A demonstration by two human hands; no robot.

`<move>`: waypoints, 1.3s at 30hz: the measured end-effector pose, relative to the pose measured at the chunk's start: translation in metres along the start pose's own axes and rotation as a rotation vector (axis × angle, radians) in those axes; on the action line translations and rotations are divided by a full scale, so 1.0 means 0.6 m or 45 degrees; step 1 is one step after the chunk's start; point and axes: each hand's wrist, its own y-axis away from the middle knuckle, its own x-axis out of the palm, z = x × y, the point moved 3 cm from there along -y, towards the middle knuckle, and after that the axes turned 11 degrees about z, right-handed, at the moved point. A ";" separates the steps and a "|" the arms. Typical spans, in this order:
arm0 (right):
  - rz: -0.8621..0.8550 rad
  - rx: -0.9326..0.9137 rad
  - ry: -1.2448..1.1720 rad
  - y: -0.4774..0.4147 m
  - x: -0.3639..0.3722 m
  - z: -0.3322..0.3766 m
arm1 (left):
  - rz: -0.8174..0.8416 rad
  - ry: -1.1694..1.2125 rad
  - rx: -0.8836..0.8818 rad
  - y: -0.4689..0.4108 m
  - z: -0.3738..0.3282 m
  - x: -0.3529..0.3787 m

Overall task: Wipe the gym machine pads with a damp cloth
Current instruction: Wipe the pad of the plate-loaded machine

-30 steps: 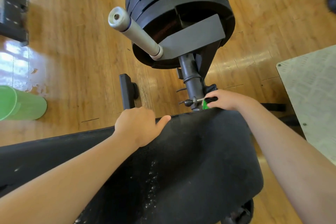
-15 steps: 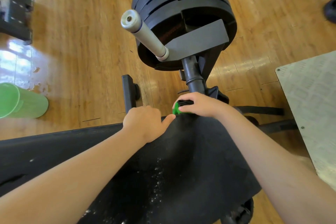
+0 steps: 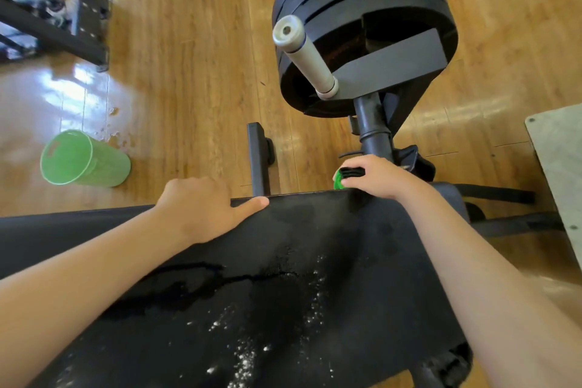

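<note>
A wide black machine pad (image 3: pixel 283 293) fills the lower half of the view, with wet streaks and white specks on it. My right hand (image 3: pixel 374 178) grips a folded black and green cloth (image 3: pixel 341 178) at the pad's far edge, near the right end. My left hand (image 3: pixel 201 198) grips the same far edge further left, fingers curled over it and thumb lying flat on top.
Behind the pad rises the machine's post (image 3: pixel 374 132) with a stack of black weight plates (image 3: pixel 362 25) and a white sleeve (image 3: pixel 305 60). A green bucket (image 3: pixel 83 157) stands on the wet wooden floor at left. A black frame (image 3: pixel 56 16) is at top left, a grey platform (image 3: pixel 557 167) at right.
My right hand has slid left along the pad's far edge with the cloth, away from the post's knob. The view has shifted so the bucket shows more fully. My left hand stayed.
</note>
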 end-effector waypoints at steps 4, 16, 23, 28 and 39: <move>0.101 -0.154 -0.029 -0.018 0.031 0.076 | -0.145 0.023 0.047 0.005 -0.004 0.002; 0.045 -0.176 0.038 -0.004 0.045 0.096 | -0.249 0.053 0.037 0.011 -0.006 0.000; 0.002 -0.094 0.032 -0.002 0.054 0.118 | -0.264 0.026 0.063 0.013 -0.006 -0.003; 0.050 -0.266 -0.008 -0.023 0.105 0.226 | -0.174 0.076 0.096 0.013 -0.004 0.001; -0.132 -0.074 0.015 -0.006 0.122 0.249 | -0.060 0.137 0.133 0.135 0.212 0.019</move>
